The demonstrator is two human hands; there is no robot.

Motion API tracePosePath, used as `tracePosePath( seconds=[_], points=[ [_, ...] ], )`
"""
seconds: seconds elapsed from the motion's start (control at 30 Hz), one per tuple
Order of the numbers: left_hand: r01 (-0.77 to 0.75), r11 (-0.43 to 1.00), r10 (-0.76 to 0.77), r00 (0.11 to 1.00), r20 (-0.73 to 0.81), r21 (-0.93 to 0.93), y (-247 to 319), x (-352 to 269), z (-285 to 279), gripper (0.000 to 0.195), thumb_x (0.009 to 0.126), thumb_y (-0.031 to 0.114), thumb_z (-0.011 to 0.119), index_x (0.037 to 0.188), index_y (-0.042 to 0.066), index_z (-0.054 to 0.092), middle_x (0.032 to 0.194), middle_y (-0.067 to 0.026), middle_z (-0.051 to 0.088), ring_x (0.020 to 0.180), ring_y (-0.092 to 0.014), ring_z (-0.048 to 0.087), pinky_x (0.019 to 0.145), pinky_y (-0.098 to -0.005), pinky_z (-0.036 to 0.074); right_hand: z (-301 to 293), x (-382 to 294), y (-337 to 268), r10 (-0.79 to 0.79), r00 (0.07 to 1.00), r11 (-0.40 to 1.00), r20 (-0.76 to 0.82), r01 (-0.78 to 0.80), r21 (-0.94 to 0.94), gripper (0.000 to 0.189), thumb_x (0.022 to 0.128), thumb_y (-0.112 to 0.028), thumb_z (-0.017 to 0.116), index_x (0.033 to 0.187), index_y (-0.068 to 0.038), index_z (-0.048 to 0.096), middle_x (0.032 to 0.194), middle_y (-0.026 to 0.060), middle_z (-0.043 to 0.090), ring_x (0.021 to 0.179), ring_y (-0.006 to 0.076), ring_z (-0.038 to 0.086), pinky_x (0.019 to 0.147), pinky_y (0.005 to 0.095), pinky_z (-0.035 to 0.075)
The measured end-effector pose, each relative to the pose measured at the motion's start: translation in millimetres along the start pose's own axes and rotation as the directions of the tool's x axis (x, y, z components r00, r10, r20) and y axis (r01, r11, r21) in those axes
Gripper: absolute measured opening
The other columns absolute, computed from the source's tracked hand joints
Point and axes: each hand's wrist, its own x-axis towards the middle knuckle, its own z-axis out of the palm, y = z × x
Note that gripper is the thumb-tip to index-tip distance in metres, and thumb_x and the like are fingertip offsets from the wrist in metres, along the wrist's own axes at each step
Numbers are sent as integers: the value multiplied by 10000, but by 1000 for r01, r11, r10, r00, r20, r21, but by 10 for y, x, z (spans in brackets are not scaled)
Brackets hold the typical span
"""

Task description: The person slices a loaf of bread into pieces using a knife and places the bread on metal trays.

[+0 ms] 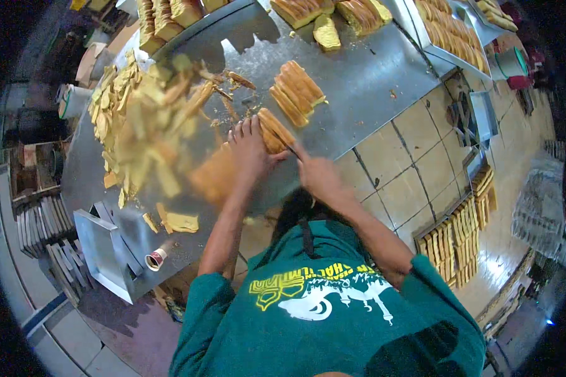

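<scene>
Before me on the metal tabletop [358, 94] lies a piece of golden-brown bread [276, 129]. Pressing on its left side is my left hand [250, 146], fingers bent over the edge and thumb pointing right. My right hand [318, 176], slightly blurred, grips a knife [287, 148] whose dark blade is at the bread's right part. Just beyond lies another bread block [297, 92], cut into several strips. A blurred brown bread piece [214, 176] is beside my left forearm. Thin crust strips [198, 99] and crumbs lie beyond my left hand.
A big heap of yellow bread trimmings [141, 127] covers the table's left. Loaves [302, 12] stand at the far side, beside a filled tray [453, 37]. Near left are a paper cup [156, 259] and an empty metal tray [101, 254]. Sliced bread [453, 245] stands low at right.
</scene>
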Motion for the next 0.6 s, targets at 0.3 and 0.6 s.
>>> tracePosePath(
  seconds=[0.3, 0.6],
  points=[
    [-87, 993, 93, 993, -66, 82, -44, 5, 55, 1371, 531, 788, 844, 1583, 76, 329, 1470, -171, 468, 1371, -382, 425, 1146, -572, 317, 164, -544, 243, 33, 998, 996, -60, -28, 79, 501, 1040, -221, 503, 1535, -169, 447, 782, 198, 715, 698, 433, 701, 624, 580, 556],
    [-40, 999, 40, 999, -16, 25, -7, -32, -23, 1307, 582, 679, 891, 1613, 130, 303, 1507, -179, 445, 1428, -404, 383, 1177, -605, 269, 729, -784, 704, -13, 986, 999, -164, 18, 33, 531, 1041, -265, 531, 1560, -224, 430, 804, 165, 699, 667, 395, 704, 587, 547, 571]
  ],
)
